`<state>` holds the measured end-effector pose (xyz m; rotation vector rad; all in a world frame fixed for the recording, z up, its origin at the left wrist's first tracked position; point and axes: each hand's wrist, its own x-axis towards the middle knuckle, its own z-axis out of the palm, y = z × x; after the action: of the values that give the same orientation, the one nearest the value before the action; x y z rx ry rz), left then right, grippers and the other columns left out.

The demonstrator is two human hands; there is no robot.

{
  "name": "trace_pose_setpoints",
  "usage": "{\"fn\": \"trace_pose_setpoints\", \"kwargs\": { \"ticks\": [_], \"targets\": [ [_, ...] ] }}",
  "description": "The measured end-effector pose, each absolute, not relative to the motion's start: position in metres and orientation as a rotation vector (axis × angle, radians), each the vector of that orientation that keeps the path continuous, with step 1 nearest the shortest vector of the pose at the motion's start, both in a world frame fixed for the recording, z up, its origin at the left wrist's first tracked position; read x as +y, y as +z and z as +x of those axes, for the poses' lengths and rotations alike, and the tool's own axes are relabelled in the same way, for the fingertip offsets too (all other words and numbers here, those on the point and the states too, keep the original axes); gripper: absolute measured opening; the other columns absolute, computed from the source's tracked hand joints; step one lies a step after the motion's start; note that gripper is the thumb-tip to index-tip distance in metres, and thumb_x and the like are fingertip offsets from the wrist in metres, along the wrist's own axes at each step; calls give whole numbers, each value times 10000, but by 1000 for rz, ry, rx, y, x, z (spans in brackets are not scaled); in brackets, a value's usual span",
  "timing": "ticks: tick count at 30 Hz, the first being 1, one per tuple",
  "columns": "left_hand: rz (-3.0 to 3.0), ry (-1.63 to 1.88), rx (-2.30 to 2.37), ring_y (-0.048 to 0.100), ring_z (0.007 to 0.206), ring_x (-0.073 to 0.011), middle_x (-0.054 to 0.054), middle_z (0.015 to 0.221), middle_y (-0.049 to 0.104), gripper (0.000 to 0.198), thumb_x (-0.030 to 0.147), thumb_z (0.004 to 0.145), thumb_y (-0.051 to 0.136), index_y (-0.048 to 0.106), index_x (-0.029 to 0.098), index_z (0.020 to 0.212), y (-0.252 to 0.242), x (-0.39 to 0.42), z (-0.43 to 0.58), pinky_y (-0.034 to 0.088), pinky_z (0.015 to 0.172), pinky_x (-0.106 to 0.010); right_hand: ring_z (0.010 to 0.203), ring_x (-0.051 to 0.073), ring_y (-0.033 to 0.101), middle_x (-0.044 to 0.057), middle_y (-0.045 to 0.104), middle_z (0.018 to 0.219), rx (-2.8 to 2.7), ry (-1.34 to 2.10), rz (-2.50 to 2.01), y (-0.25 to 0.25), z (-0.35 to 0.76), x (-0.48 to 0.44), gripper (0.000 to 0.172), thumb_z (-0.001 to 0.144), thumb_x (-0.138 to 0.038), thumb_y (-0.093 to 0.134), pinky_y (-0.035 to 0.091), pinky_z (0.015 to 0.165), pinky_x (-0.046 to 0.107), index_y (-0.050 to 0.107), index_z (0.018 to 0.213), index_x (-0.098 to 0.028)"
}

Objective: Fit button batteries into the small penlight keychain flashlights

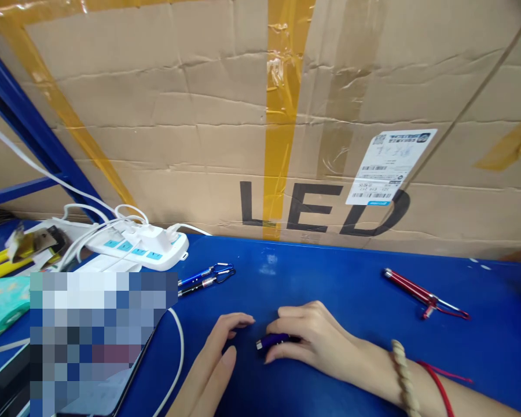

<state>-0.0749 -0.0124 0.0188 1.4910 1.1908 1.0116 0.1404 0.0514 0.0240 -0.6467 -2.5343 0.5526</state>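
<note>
1. The left hand (212, 362) is lying low at the bottom edge of the view, palm turned down and inward. Its fingers (237, 320) are stretching out loosely toward the other hand, and the thumb (226, 358) is sitting slightly apart.
2. The right hand (316, 339) is resting knuckles up, its fingers (293, 313) curling inward and its thumb (282, 353) tucking beneath them in a closed pinch.
3. The right wrist (373, 370) is lying straight, with the forearm (473, 397) running off toward the lower right corner.
4. The two hands are sitting near each other, not touching.

The cardboard box (178, 116) reads "LED"; its white label's (388, 168) print is illegible.
</note>
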Motion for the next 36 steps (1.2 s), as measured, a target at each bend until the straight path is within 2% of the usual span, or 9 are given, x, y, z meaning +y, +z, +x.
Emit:
{"fn": "trace_pose_setpoints", "kwargs": {
  "ticks": [7, 15, 21, 27, 30, 36],
  "targets": [
    [1518, 1027, 1238, 559, 1078, -277, -44, 1131, 635, 299, 365, 898, 428, 641, 256, 1077, 20, -17, -69, 435, 927, -373, 584, 79, 609, -19, 665, 723, -2504, 599, -652, 24, 140, 50, 315, 868, -477, 529, 360, 502, 188, 692, 892, -208],
    [1490, 1048, 1292, 538, 1066, -248, -38, 1149, 600, 328, 420, 903, 406, 622, 255, 1087, 27, -26, -60, 405, 963, -321, 778, 98, 664, -34, 708, 945, -2499, 697, -649, 20, 141, 53, 229, 894, -380, 547, 421, 657, 180, 635, 1048, -235],
    [1498, 1028, 1285, 518, 1079, -261, -46, 1146, 593, 346, 427, 909, 383, 612, 256, 1104, 29, -27, -61, 402, 969, -355, 691, 111, 623, -1, 665, 837, -2566, 598, -724, 21, 142, 50, 269, 931, -402, 462, 396, 577, 209, 641, 1025, -226],
    [1421, 963, 1310, 442, 1133, -281, -45, 1164, 558, 389, 491, 906, 348, 581, 272, 1126, 28, -30, -60, 317, 1020, -414, 711, 107, 611, 8, 649, 828, -2519, 597, -716, 25, 140, 50, 273, 951, -374, 422, 411, 616, 195, 632, 989, -203],
    [1391, 942, 1318, 410, 1159, -286, -38, 1190, 537, 396, 519, 901, 337, 557, 285, 1133, 27, -31, -59, 275, 1039, -440, 698, 105, 607, 5, 647, 798, -2502, 598, -698, 26, 140, 50, 273, 934, -397, 453, 408, 611, 188, 637, 963, -197],
    [1498, 992, 1291, 440, 1162, -277, -44, 1213, 534, 420, 513, 919, 303, 540, 270, 1166, 23, -30, -59, 306, 1034, -418, 605, 83, 581, -17, 640, 733, -2484, 617, -625, 23, 140, 51, 266, 867, -440, 551, 380, 550, 180, 663, 891, -200]
  ]
}}
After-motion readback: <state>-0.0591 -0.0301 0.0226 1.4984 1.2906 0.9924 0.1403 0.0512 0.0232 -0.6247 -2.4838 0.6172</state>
